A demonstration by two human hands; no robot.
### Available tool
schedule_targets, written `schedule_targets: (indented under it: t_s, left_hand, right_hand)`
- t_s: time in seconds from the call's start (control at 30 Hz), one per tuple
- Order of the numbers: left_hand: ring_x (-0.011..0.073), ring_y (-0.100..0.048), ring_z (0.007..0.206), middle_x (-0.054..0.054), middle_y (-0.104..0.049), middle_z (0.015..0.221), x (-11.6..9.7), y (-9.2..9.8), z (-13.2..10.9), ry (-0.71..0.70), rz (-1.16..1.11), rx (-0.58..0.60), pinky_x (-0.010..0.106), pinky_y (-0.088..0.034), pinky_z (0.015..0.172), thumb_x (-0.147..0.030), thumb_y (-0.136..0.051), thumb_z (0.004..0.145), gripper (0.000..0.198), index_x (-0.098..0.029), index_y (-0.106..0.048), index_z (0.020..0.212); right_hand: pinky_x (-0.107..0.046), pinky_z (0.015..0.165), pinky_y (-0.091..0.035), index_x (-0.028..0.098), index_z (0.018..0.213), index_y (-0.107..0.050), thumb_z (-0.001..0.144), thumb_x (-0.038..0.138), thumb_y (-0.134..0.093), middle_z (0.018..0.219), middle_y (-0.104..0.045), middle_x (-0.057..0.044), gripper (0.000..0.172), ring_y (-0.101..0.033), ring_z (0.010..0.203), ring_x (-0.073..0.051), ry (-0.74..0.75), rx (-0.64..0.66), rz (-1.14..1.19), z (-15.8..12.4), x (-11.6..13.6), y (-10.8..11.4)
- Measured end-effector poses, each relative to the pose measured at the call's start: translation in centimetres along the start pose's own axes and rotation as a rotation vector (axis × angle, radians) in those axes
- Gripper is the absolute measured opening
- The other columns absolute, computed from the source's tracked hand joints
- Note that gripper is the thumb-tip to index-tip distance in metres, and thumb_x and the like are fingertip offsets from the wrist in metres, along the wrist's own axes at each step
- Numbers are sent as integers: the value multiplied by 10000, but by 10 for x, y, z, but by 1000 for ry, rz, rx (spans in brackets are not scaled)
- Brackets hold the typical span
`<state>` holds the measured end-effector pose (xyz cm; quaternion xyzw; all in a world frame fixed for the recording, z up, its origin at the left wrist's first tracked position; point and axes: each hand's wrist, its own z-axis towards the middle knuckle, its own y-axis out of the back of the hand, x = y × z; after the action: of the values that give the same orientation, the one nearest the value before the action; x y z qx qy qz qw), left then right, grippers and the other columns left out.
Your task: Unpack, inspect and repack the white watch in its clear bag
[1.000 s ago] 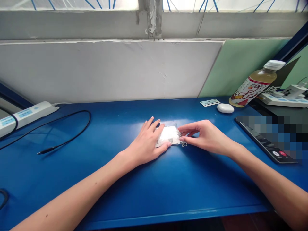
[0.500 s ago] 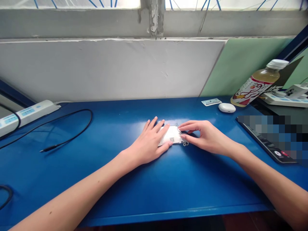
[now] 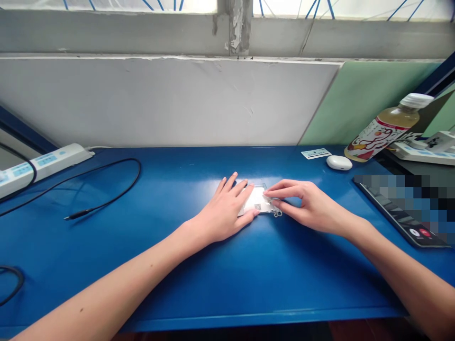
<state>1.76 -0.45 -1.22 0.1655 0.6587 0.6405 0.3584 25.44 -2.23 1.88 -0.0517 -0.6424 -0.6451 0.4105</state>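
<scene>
Blue counter (image 3: 199,284), clear holder (image 3: 256,195) under two hands

The blue counter spreads across the whole near part of the scene. Behind it, on the far side, stands a grey-white panel (image 3: 159,104), with a narrower green panel (image 3: 373,94) to its right.

The left hand (image 3: 225,208) lies palm down at the centre, its fingers spread and straight, covering the left part of the holder, with the thumb by the near edge. The right hand (image 3: 313,206) comes in from the right, thumb and fingers slightly parted at the holder's right edge; whether they pinch it, I cannot tell.

A dark phone (image 3: 394,210) lies slantwise to the right, its screen partly blurred into blocks. Far right is a white-capped bottle (image 3: 386,125) with a patterned label; far left, a white power strip (image 3: 53,158). A black cable (image 3: 76,215) loops on the left.

The holder itself, flat on the counter, carries a white insert. Smaller again, a rounded white case (image 3: 339,163) sits left of the bottle, just beside a printed card (image 3: 316,153). Smallest is the bead chain (image 3: 277,213) at the holder's near right corner.
</scene>
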Motion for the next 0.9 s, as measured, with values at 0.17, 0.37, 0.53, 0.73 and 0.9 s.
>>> schedule_targets:
  t_s: [0.17,0.37,0.53,0.73,0.9]
  left_hand:
    - [371,-197,1503,127,-363,1587,0,0,0,5,2,17,562,-202,1194,-520,-372,1018,625,-169,-332,1534]
    - [374,-235,1490,138,-353,1590,0,0,1,7,13,29,567,-208,1189,-513,-377,1019,624,-162,-335,1534]
    - [378,-220,1494,142,-333,1599,0,1,1,19,13,41,561,-212,1193,-526,-384,1015,640,-154,-338,1534]
    - [380,-229,1492,154,-325,1601,-2,3,2,36,29,66,567,-208,1193,-522,-388,1010,646,-141,-342,1530]
    - [374,-254,1485,147,-353,1589,-1,1,2,30,23,37,571,-223,1185,-526,-391,1006,632,-165,-352,1523]
  right_hand:
    - [-311,720,-570,268,1177,-744,903,242,-568,1082,-785,-33,326,-747,869,-241,12,-14,-54,-2,2,1]
    - [-271,569,-494,270,1129,-762,899,274,-589,906,-804,-9,289,-685,604,-172,-8,17,-146,-3,2,2]
    - [-298,709,-561,260,1133,-760,880,263,-627,992,-797,-18,287,-744,860,-236,-11,6,-104,-1,-1,0]
    - [-407,901,-569,219,1053,-781,865,305,-685,1219,-727,-104,229,-718,1038,-289,82,-78,-203,0,-8,-2]
    - [-385,834,-589,207,1043,-771,920,297,-611,1143,-746,-105,221,-726,970,-266,184,-40,-289,-2,-10,-5]
